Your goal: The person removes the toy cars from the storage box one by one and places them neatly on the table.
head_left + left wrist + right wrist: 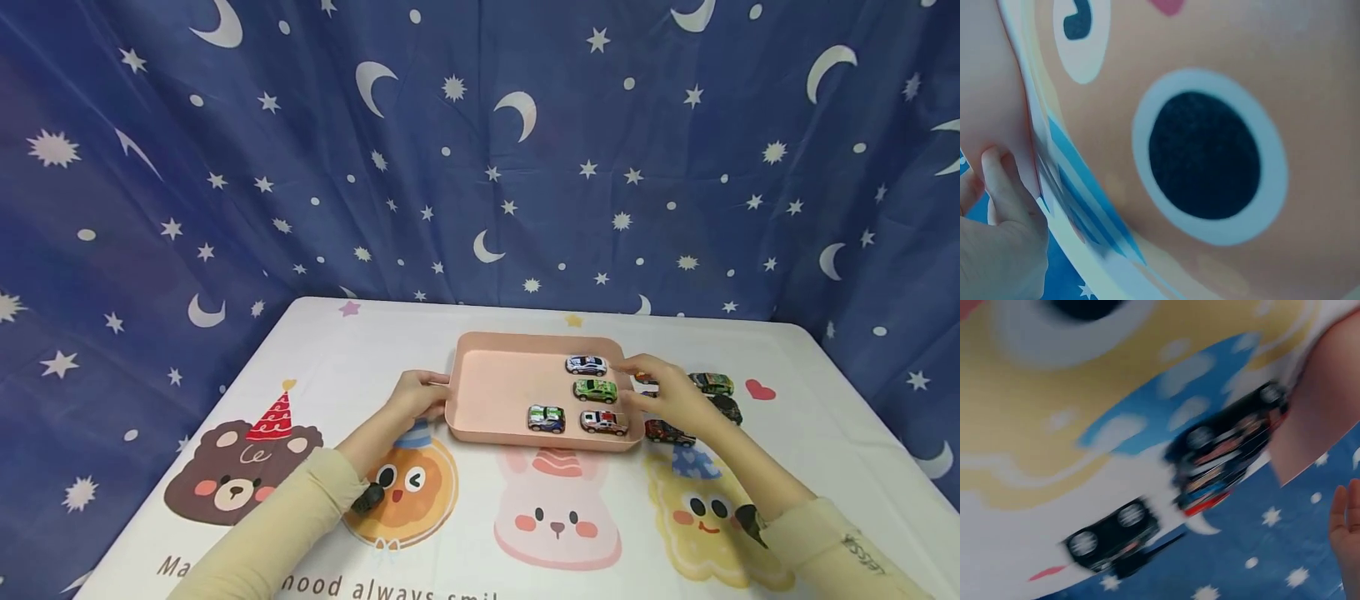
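A pink rectangular tray (495, 392) lies on the table with several toy cars in its right half. Among them are a white-and-blue car (586, 365), a green car (595, 390), a white-and-green car (546, 418) and a red-and-white car (603, 422). My left hand (417, 395) grips the tray's left side; in the left wrist view its thumb and fingers pinch the pink wall (997, 81). At the opposite side my right hand (667, 390) holds the right rim, fingertips over the edge. The right wrist view shows only part of that hand.
Just right of the tray, partly behind my right hand, stand several more cars, including a dark multicoloured car (670, 432) and a green-and-orange car (711, 383). A white cloth with cartoon faces covers the table (480, 517). A blue star-and-moon curtain (450, 200) hangs behind.
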`<state>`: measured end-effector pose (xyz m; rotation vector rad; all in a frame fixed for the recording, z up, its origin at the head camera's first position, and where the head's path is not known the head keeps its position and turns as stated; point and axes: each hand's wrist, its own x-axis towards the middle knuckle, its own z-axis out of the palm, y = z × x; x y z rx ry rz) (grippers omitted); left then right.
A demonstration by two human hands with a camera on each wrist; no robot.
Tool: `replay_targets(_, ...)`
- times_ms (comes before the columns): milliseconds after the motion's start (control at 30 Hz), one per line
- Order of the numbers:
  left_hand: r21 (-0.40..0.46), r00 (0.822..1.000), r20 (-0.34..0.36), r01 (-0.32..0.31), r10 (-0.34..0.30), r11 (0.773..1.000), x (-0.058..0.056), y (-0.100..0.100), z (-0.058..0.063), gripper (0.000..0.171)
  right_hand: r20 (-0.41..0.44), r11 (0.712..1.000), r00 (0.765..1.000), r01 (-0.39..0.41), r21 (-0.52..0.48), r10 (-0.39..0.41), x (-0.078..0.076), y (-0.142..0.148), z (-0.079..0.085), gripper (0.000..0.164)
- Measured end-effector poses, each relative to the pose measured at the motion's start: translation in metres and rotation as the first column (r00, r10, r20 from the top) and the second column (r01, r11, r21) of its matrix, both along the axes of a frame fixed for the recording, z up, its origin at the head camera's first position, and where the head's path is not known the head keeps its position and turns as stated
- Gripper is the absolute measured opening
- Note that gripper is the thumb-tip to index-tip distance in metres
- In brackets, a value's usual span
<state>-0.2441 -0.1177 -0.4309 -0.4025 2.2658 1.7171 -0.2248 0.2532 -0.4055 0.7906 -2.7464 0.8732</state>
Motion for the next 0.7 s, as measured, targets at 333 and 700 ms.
replay_targets(333, 0.009, 1.0, -0.005, 0.002, -0.002, 1.0, 0.002, -0.002, -0.001, 0.033, -0.031, 0.996, 0.996, -0.087, -0.033, 0.086, 0.002, -0.04, -0.001, 0.039)
replay_targets(700, 0.025, 1.0, -0.001, -0.001, 0.001, 1.0, 0.0, -0.001, -0.002, 0.031, 0.046, 0.996, 0.997, -0.062, -0.057, 0.064, 0.001, -0.066, -0.011, 0.038)
